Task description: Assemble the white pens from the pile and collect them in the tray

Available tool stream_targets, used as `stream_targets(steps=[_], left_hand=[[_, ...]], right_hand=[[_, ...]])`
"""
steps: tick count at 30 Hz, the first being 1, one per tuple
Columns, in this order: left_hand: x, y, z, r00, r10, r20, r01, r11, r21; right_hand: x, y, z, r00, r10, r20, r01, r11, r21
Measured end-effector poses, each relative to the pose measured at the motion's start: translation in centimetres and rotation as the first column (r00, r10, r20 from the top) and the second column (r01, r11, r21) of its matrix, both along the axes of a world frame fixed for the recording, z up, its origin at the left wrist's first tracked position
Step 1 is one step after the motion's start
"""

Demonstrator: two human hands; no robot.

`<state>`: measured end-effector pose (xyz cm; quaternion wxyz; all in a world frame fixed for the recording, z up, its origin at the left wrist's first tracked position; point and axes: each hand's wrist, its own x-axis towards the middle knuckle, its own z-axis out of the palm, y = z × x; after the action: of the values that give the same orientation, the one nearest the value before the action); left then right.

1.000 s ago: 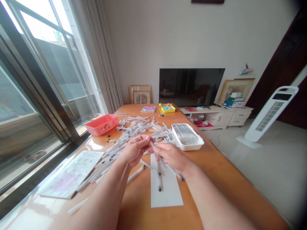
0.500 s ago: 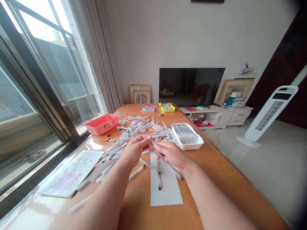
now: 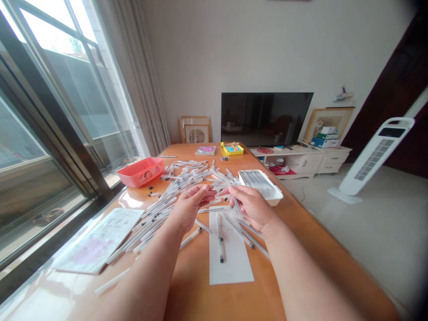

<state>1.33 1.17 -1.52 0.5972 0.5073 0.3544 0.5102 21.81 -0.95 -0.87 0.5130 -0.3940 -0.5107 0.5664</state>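
Observation:
My right hand (image 3: 252,206) pinches a clear pen barrel (image 3: 237,207) that slants down beneath the fingers. To its left is my left hand (image 3: 191,206), thumb pressed to the fingers; whatever is in that pinch is too small or hidden to name. A gap separates the two hands. Below them lies a white paper strip (image 3: 230,267), with several black-capped pens on and across it, one pen (image 3: 220,245) lying lengthwise. A big loose heap of pens (image 3: 180,185) spreads behind and left of the hands. Just beyond my right hand sits a white box (image 3: 274,196) filled with dark-tipped rods.
A red plastic basket (image 3: 135,174) stands at the left by the window. Nearer lies a paper booklet (image 3: 100,243). At the table's far end are a yellow box (image 3: 233,150) and a colourful book (image 3: 205,150). A white tower fan (image 3: 376,156) stands on the floor at right.
My hands have moved apart, the right one shifting right with the pen barrel. Another pen now shows below my right hand, beside the paper strip. The view has shifted slightly.

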Motion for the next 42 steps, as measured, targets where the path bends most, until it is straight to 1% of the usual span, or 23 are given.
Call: stream_targets(steps=[1,3,5,7,11,13,15,17,20,23,25,27,30,33,37,42], left_hand=[[0.1,0.0,-0.1,0.999,0.031,-0.040,-0.032,0.999,-0.006],[0.3,0.1,-0.4,0.989,0.078,-0.123,-0.080,0.997,-0.006],[0.6,0.1,-0.7,0.976,0.095,-0.197,-0.093,0.996,0.016],[1.0,0.2,-1.2,0.966,0.085,-0.244,-0.073,0.996,0.060],[1.4,0.8,-2.6,0.945,0.055,-0.323,-0.014,0.991,0.130],[1.3,1.2,-3.3,0.924,0.085,-0.374,-0.025,0.986,0.162],[1.2,1.4,-3.8,0.880,0.130,-0.457,-0.037,0.978,0.207],[1.3,1.4,-4.1,0.800,0.177,-0.574,-0.021,0.963,0.268],[1.7,1.0,-4.2,0.661,0.234,-0.713,0.078,0.924,0.375],[2.3,0.4,-3.9,0.581,0.260,-0.771,0.191,0.877,0.440],[2.6,0.1,-3.6,0.520,0.273,-0.809,0.240,0.862,0.446],[2.9,0.0,-3.4,0.442,0.288,-0.849,0.274,0.858,0.434],[3.0,0.3,-3.4,0.356,0.317,-0.879,0.264,0.868,0.420],[3.2,0.7,-3.4,0.325,0.349,-0.879,0.230,0.872,0.432],[3.5,1.0,-3.2,0.320,0.380,-0.868,0.217,0.862,0.457],[3.9,1.0,-2.3,0.305,0.350,-0.886,0.223,0.878,0.423]], right_hand=[[0.6,0.3,0.1,0.996,-0.085,-0.016,0.085,0.996,0.004],[1.7,0.8,0.1,0.965,-0.256,-0.045,0.258,0.965,0.035],[2.4,1.2,0.0,0.932,-0.358,-0.062,0.360,0.933,0.028],[2.7,1.5,-0.2,0.912,-0.404,-0.065,0.405,0.914,0.006],[2.5,1.9,-0.9,0.898,-0.440,-0.028,0.440,0.898,0.013],[2.3,2.1,-1.2,0.892,-0.450,0.027,0.449,0.893,0.030],[2.2,2.2,-1.5,0.880,-0.465,0.095,0.462,0.885,0.053],[2.1,2.4,-1.7,0.854,-0.496,0.157,0.486,0.868,0.098],[2.1,2.7,-2.1,0.799,-0.561,0.218,0.530,0.827,0.187],[2.2,3.2,-2.6,0.766,-0.596,0.240,0.544,0.801,0.250],[2.3,3.4,-2.8,0.757,-0.605,0.246,0.545,0.793,0.272],[2.3,3.5,-2.9,0.749,-0.615,0.245,0.553,0.785,0.280],[2.3,3.4,-2.7,0.742,-0.625,0.242,0.563,0.777,0.280],[2.3,3.3,-2.6,0.744,-0.623,0.241,0.562,0.779,0.278],[2.3,3.4,-2.6,0.743,-0.623,0.246,0.566,0.780,0.266],[2.4,3.6,-2.8,0.736,-0.634,0.236,0.582,0.771,0.257]])
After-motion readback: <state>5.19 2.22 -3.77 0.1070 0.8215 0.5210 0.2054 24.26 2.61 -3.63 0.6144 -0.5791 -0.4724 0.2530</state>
